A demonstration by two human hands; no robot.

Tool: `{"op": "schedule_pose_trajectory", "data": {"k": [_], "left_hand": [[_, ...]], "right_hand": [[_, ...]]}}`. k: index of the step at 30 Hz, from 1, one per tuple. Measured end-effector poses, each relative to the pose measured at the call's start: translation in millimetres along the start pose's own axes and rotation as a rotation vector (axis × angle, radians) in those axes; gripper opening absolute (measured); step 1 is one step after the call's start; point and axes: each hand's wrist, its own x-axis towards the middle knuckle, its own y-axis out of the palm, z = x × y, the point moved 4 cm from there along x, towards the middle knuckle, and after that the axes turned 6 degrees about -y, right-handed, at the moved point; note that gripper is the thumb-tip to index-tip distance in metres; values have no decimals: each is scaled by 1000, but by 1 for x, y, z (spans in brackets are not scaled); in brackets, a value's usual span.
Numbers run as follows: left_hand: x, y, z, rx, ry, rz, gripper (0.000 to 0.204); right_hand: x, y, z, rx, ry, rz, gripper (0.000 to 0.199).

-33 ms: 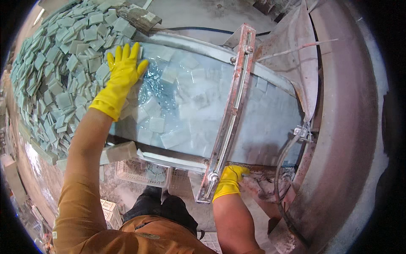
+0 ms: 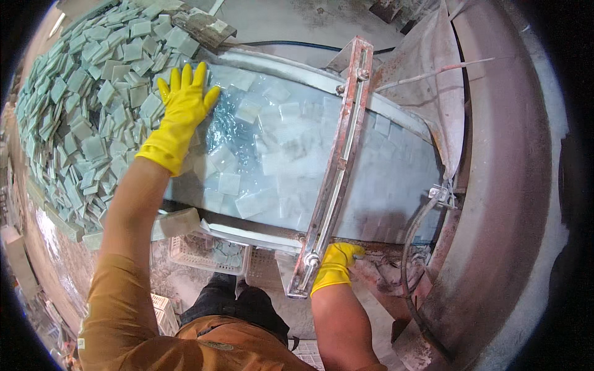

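My left hand (image 2: 181,117), in a yellow rubber glove, lies flat with fingers spread where a heap of pale green square tiles (image 2: 93,111) meets a wet, blue-grey belt-like surface (image 2: 390,185). Its fingertips touch the tiles at the heap's edge. Loose flat tiles (image 2: 229,183) lie scattered under a film of water on that surface. At the near edge is my right hand (image 2: 334,266), also gloved in yellow, its fingers curled by the machine's side rail just right of a crossbar. What those fingers grip is hidden.
A rusty red slotted crossbar (image 2: 337,173) spans the surface, bolted at both ends. A hose (image 2: 405,266) hangs at the right, beside a large curved pinkish wall (image 2: 501,204). Below the near rail sits a plastic basket (image 2: 185,253) with tile pieces in it.
My left hand has shifted slightly to the right, still flat. Some wet tiles near it have moved a little. My right hand stays in place.
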Motion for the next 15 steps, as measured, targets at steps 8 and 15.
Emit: {"op": "schedule_pose_trajectory", "data": {"k": [8, 15], "left_hand": [[-45, -5, -92, -259, 122, 103, 81], [28, 23, -18, -266, 185, -218, 57]], "right_hand": [[-5, -5, 8, 207, 86, 36, 90], [50, 15, -35, 21, 79, -28, 81]]}}
